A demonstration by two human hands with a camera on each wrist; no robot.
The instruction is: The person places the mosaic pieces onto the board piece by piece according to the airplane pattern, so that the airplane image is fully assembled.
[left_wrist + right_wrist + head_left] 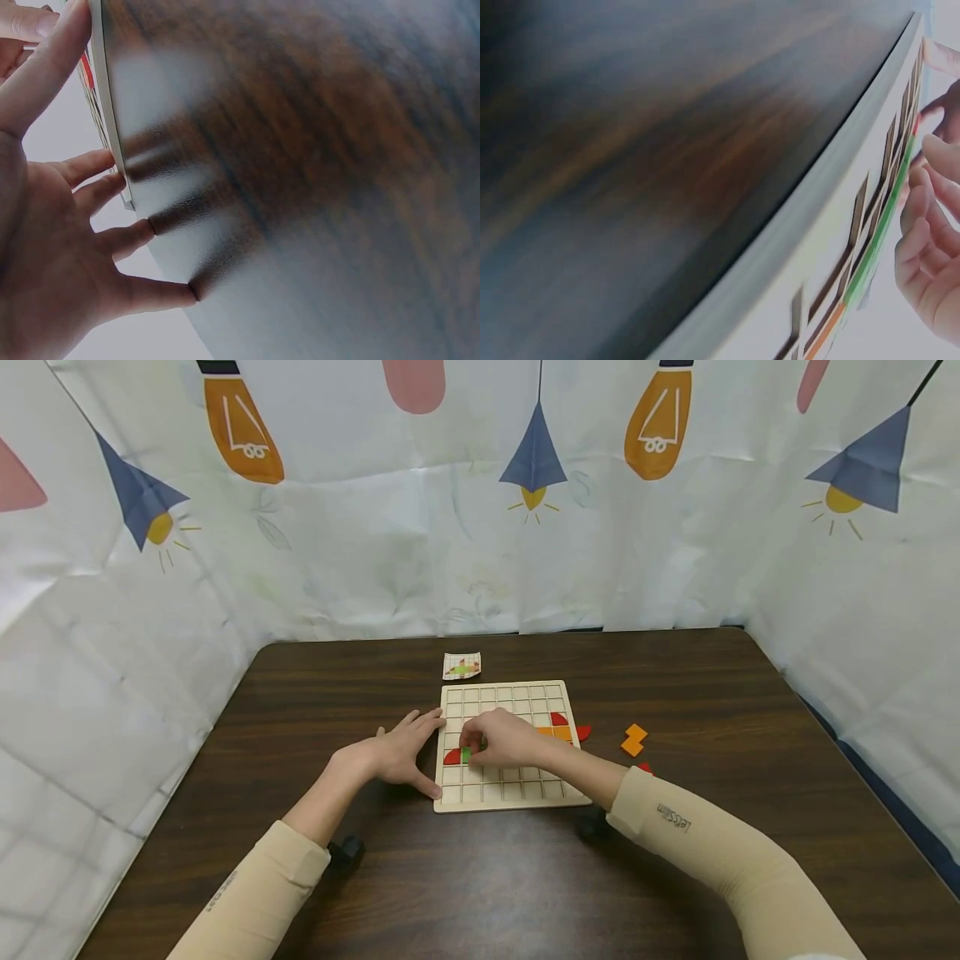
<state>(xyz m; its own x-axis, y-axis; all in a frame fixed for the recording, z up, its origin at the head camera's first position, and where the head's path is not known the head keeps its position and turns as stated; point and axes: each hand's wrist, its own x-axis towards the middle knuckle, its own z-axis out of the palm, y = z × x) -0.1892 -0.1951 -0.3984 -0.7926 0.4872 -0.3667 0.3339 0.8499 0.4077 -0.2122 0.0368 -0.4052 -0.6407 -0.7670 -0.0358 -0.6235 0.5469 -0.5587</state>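
A pale wooden grid board (491, 794) lies on the table. My left hand (393, 752) is spread along its left side, with thumb and fingertips touching the edge; the left wrist view shows these fingers straight. Over the board, my right hand (506, 739) has its fingers curled and pinches a green block (467, 755), mostly covered by the fingers. Beside that block sits a red quarter-round block (452, 757). In the right wrist view a green strip (877, 232) runs along the grid under the fingers, with an orange block (825, 330) at its near end.
An orange block (558, 732) and another red piece (558, 719) sit at the board's right side. A red piece (583, 732) overlaps that edge. Farther right lie an orange zigzag block (633, 740) and a red piece (645, 767). A pattern card (461, 666) lies behind the board.
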